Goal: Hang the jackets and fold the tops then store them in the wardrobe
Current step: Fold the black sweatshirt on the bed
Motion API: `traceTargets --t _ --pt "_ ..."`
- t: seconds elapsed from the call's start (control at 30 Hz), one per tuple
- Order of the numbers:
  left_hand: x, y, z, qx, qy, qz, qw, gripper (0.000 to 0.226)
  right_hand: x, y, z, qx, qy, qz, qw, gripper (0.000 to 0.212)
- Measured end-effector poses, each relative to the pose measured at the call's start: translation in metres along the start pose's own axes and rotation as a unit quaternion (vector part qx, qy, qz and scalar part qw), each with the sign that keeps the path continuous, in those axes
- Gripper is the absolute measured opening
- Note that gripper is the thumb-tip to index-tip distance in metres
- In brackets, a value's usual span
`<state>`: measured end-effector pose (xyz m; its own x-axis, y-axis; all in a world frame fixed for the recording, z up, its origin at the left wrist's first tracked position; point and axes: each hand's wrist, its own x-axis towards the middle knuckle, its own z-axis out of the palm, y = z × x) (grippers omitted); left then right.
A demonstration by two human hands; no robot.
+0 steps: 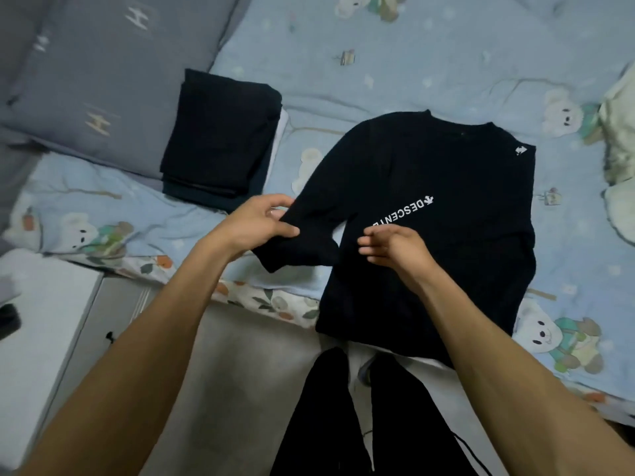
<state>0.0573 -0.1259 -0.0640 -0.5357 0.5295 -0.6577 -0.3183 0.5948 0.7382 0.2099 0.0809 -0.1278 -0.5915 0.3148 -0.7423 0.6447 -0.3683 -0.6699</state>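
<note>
A black top (457, 173) with white lettering across the chest lies flat on the bed, collar pointing away from me and hem hanging over the bed's near edge. Its right side is folded in to a straight edge. My left hand (261, 221) pinches the left sleeve (299, 245) between thumb and fingers. My right hand (391, 245) hovers over the chest just below the lettering, fingers loosely curled and holding nothing. A stack of folded dark tops (220, 139) rests on the bed to the left.
A light blue bedspread (429, 56) with bear prints covers the bed. Grey pillows (103, 80) lie at the back left. A white cabinet (37, 324) stands at the lower left. A pale garment (622, 139) sits at the right edge. My dark-trousered legs (360, 424) are below.
</note>
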Motion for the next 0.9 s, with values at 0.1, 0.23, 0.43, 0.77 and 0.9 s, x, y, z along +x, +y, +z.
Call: traceTargets --t 0.1,0.23,0.43,0.77,0.9 --pt "-0.014 0.031 0.034 0.030 -0.065 0.011 0.997 0.038 -0.024 -0.016 -0.006 0.062 -0.075 0.056 0.994 0.044" --pt "-0.008 0.032 0.096 -0.020 -0.171 -0.035 0.985 0.054 -0.038 -0.012 -0.034 0.140 -0.119 0.126 0.975 0.071" --pt "0.015 0.005 0.172 -0.106 -0.129 -0.087 0.982 0.041 -0.028 0.022 -0.097 0.092 0.141 0.111 0.979 0.012" --pt "0.079 -0.041 0.238 0.038 0.075 -0.124 0.989 0.016 -0.008 0.103 -0.205 -0.177 0.181 0.066 0.965 0.066" --pt "0.108 -0.057 0.238 0.164 0.149 -0.073 0.972 0.014 0.018 0.117 -0.211 -0.256 0.146 0.054 0.954 0.044"
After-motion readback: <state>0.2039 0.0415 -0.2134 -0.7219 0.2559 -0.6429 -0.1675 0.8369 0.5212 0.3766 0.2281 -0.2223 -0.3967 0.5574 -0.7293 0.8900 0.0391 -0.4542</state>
